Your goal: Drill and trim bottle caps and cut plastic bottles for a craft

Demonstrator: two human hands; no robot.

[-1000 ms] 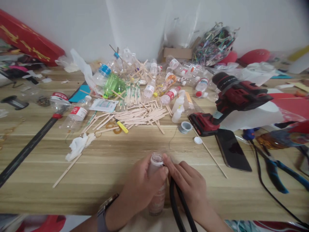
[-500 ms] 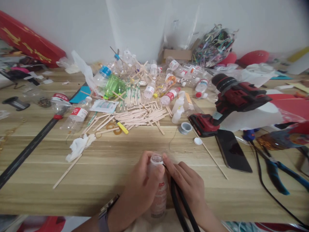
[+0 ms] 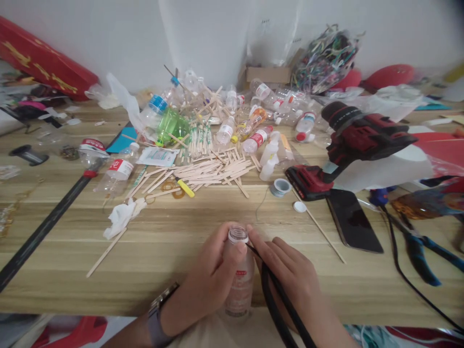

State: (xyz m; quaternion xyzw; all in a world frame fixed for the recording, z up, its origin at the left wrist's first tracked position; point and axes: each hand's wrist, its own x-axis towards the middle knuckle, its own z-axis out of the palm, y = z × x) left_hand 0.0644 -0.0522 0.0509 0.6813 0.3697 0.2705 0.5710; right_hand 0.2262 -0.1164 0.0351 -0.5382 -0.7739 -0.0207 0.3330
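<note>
A clear plastic bottle (image 3: 239, 290) stands upright and uncapped at the table's front edge, its open mouth facing up. My left hand (image 3: 208, 273) is wrapped round its upper part, thumb across the front below the neck ring. To its right, my right hand (image 3: 290, 273) is closed on a tool with two long black handles (image 3: 281, 302). The tool's narrow dark tip meets the bottle just under the neck ring; whether it pierces the plastic I cannot tell. My right fingertips rest by the bottle's neck. The tool's kind is partly hidden by the hand.
Wooden sticks (image 3: 213, 169) and several plastic bottles (image 3: 257, 140) are heaped behind. At right are a red drill (image 3: 362, 150), a phone (image 3: 353, 222), pliers (image 3: 416, 251), a white cap (image 3: 299, 207) and a wire spool (image 3: 281, 187). A black pole (image 3: 47, 227) lies at left.
The view has shifted slightly. Both hands keep their hold on the bottle and black-handled tool; the right hand and the handles have swung a little to the right, showing more of the dark tip.
</note>
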